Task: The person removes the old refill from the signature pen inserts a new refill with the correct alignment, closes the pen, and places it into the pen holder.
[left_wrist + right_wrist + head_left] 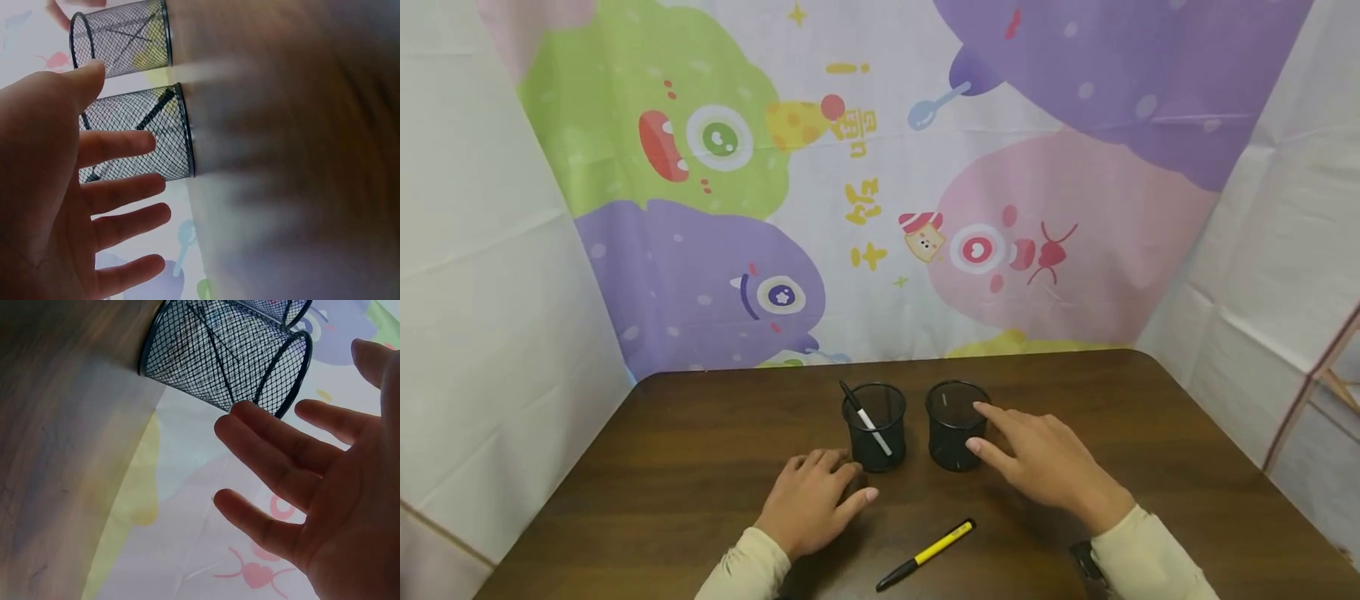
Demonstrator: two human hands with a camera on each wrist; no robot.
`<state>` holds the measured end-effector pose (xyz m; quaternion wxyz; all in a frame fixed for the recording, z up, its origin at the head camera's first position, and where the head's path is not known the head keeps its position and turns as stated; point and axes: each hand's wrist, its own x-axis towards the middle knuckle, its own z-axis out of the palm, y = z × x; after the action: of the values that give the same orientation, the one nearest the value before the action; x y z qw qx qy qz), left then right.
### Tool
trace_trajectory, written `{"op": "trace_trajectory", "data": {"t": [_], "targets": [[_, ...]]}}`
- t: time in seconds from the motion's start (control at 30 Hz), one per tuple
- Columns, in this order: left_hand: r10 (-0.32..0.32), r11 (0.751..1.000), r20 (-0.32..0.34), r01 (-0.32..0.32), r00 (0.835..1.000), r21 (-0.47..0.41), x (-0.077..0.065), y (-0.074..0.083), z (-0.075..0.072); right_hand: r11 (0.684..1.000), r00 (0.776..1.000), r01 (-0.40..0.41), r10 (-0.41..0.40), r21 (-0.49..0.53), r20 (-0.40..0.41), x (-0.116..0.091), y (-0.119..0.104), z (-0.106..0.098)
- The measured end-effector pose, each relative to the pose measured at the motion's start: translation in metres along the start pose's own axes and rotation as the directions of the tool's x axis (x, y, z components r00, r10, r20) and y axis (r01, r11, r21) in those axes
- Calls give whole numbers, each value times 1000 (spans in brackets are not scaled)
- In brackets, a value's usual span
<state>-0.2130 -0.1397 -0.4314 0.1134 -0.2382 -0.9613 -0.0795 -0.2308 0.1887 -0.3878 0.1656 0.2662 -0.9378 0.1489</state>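
Yel./blk. pen [934,550]: btwn. & nearside of L hand [812,502] and R hand [1048,458], long axis slanting away R. L hand: fingers spread, nothing held. R hand: fingers extended, nothing held; contact w/ R cup [951,442] unclear from here. R cup: ahead-L of R hand, that hand nearer; axis vert., blk. mesh. L cup [867,454]: ahead-R of L hand, marker [868,423] leaning inside.

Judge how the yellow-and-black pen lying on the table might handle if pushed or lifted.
The pen looks stiff, given its straight, unbent barrel. Being slim, it is probably light. Pushed sideways, it may well roll, as it lies loose on the flat table with nothing visible blocking it.
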Motion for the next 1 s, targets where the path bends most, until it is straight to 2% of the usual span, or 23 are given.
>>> {"op": "trace_trajectory", "data": {"t": [0.2,0.33,0.5,0.67,0.8,1.0], "targets": [[45,999,-3,-45,999,17,-1,5,2,999,999,2,-4,36,51,0,-8,1],[76,997,-6,-76,997,28,-1,10,3,997,996,32,-38,66,83,0,-16,4],[108,993,-26,-107,994,43,-1,16,4,995,992,81,-86,62,88,-1,-24,10],[143,990,-58,-143,988,13,-1,20,5,988,988,135,-139,73,59,-3,-27,14],[159,987,-61,-160,985,-12,2,24,4,977,979,190,-196,94,58,-4,-30,17],[166,985,-50,-168,985,-29,6,28,5,963,957,235,-254,134,144,-5,-36,25]]}}
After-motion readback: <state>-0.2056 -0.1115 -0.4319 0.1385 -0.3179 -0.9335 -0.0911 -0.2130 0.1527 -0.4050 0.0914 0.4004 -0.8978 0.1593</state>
